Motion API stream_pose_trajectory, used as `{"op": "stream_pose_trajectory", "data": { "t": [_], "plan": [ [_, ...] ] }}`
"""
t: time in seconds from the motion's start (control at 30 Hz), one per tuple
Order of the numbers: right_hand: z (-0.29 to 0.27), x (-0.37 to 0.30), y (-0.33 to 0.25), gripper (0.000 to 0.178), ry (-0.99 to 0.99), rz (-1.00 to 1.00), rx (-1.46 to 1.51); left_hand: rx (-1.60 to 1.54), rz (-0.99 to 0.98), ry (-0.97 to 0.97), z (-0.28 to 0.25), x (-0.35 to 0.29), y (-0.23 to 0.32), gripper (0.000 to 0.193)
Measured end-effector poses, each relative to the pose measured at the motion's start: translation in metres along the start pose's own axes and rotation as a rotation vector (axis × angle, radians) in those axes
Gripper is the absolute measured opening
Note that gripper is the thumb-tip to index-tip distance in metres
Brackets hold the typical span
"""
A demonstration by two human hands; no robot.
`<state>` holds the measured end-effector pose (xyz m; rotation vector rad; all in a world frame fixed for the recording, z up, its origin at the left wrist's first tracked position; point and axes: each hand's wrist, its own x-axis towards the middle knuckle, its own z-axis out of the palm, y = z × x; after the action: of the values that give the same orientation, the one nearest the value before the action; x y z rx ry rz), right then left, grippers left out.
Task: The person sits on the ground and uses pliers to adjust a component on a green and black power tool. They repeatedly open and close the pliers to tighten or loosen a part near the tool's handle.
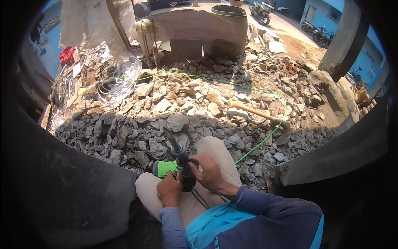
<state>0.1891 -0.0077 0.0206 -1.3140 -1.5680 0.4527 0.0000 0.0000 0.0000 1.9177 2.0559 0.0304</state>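
Note:
A demolition hammer [180,157] with a green and black housing rests across my lap, its chisel bit [171,138] tilted up and away from me. My left hand [169,190] is closed on the near left side of its body, beside the green part. From the right, my right hand [210,173] curls its fingers against the dark front section below the bit. Part of the tool's body is hidden behind both hands. Two dark cords [200,200] run down from it over my light trousers.
Broken concrete [166,106] covers the ground ahead. A wooden-handled hoe [253,110] lies on it, crossed by a green cable [267,137]. Clear plastic and wire [120,81] sit left. A large round drum [229,31] stands behind; concrete slabs [331,153] flank me.

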Motion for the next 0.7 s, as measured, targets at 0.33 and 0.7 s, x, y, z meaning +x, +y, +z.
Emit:
{"op": "stream_pose_trajectory", "data": {
  "t": [0.33, 0.7],
  "plan": [
    [-0.009, -0.002, 0.001, 0.02, 0.01, -0.01, -0.002, -0.016, 0.038, 0.032, 0.011, -0.004, 0.001, 0.057],
    [-0.005, -0.002, 0.007, 0.024, 0.02, -0.022, 0.005, -0.005, 0.087, 0.066, 0.018, 0.0, -0.002, 0.059]
  ]
}}
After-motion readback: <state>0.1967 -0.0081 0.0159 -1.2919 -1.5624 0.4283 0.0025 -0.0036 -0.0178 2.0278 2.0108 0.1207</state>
